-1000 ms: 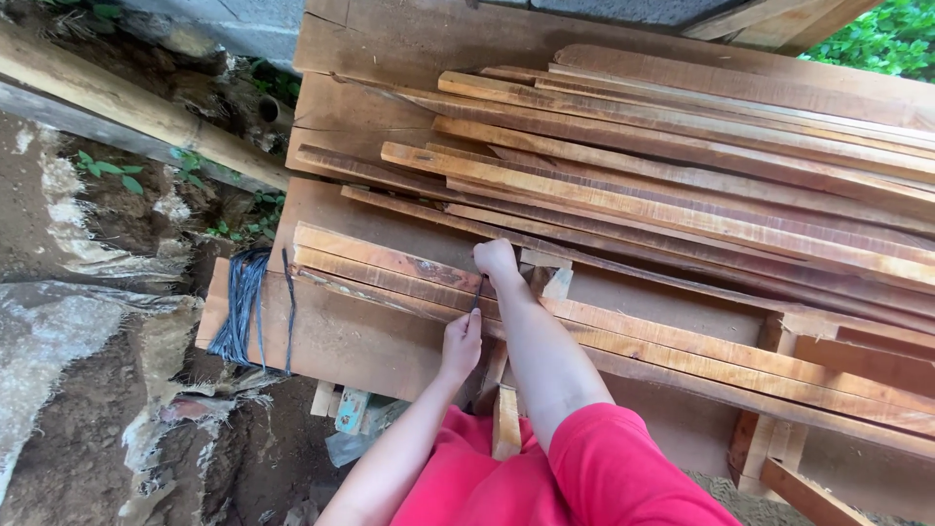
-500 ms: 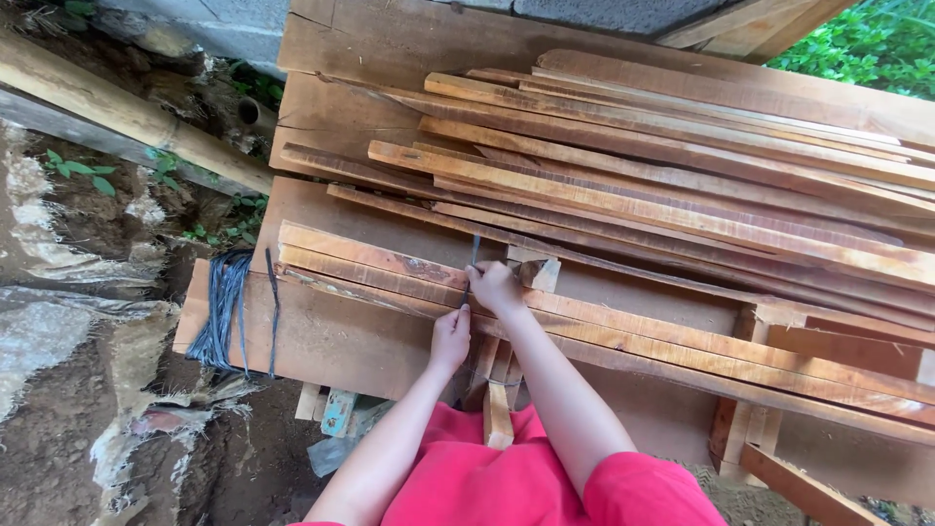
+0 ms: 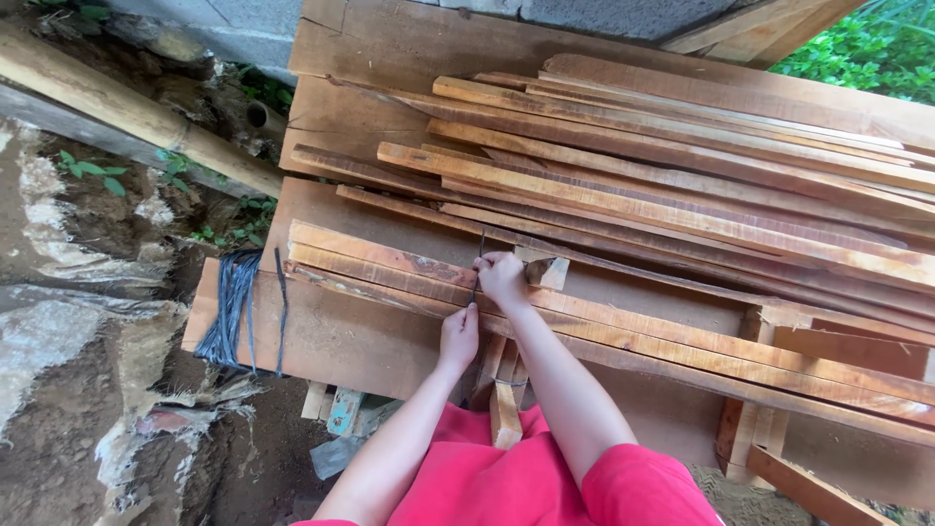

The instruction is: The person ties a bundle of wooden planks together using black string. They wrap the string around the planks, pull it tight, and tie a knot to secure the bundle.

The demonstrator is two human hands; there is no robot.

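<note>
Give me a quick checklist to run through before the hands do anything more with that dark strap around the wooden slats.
1. Right hand on the dark strap: ok, its fingers pinch the strand over the slat bundle.
2. Left hand placed: ok, it rests at the bundle's near edge, just below the strap.
3. Strap fully round the bundle: cannot tell, the underside is hidden.
4. Slats lined up: ok, the few near slats lie flat, side by side.
5. Spare straps within reach: ok, a bunch hangs over the wide board to the left.
6. Small wood block beside the right hand: cannot tell whether it is loose.
</note>
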